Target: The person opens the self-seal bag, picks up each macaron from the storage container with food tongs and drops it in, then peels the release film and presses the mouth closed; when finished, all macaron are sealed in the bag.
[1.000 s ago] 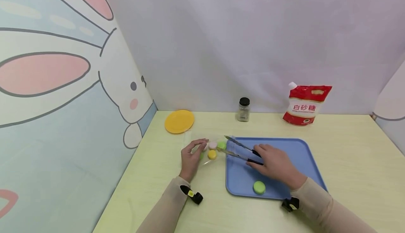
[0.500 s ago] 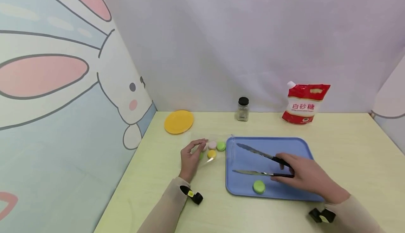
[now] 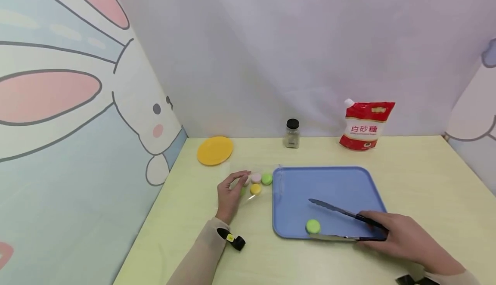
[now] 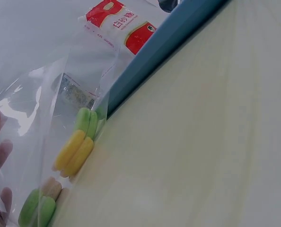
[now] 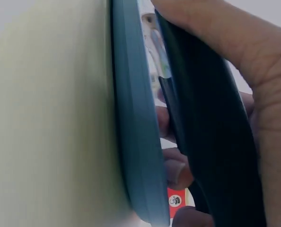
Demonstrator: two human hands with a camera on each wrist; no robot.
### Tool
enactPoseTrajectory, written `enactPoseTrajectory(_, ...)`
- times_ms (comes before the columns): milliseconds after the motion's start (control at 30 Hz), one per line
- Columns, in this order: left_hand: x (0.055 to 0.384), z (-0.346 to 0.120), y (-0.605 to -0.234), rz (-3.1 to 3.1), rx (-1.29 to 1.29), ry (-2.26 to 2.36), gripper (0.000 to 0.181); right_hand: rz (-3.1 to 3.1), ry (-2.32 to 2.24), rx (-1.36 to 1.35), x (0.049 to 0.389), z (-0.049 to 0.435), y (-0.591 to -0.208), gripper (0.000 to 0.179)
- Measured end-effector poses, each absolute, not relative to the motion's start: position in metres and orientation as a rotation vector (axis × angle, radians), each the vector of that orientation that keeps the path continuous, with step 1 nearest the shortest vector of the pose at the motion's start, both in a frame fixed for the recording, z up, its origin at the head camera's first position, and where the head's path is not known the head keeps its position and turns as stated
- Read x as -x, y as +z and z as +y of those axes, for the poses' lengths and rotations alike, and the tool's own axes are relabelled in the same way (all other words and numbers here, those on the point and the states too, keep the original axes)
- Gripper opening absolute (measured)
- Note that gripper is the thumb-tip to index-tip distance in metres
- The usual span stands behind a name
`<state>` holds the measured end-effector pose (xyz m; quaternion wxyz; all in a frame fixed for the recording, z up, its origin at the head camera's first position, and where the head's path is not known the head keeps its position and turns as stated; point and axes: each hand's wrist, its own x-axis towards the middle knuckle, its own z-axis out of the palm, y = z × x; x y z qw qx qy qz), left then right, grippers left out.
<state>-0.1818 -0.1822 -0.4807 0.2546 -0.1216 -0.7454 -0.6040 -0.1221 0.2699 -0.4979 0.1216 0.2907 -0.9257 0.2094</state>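
Observation:
My left hand (image 3: 228,196) pinches the edge of a clear plastic bag (image 4: 41,109) left of the blue tray (image 3: 329,181). Inside the bag lie several macarons, among them a yellow macaron (image 3: 255,189), a pink macaron (image 3: 256,178) and a green macaron (image 3: 266,178). Over the tray's front right corner, my right hand (image 3: 410,240) grips black-handled tongs (image 3: 337,209) with their arms spread. A single green macaron (image 3: 313,226) sits on the tray near its front edge, between the tong tips; the lower arm appears just in front of it. Whether it touches is unclear.
An orange plate (image 3: 215,150) lies at the back left. Behind the tray stand a black-lidded jar (image 3: 292,134) and a red-and-white sugar pouch (image 3: 366,125). The bag's right end overlaps the tray's left edge.
The right hand has moved the tongs away from the bag, right and toward the front, to the green macaron on the tray. The left hand stays at the bag.

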Motion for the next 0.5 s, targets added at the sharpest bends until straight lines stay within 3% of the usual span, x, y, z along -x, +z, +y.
enactPoseTrajectory(500, 0.1813, -0.1825, -0.4814, -2.035, 0.321, -1.629, 0.011, -2.930, 0.562, -0.557, 0.1264, 0.2649, -0.4922, 0.075)
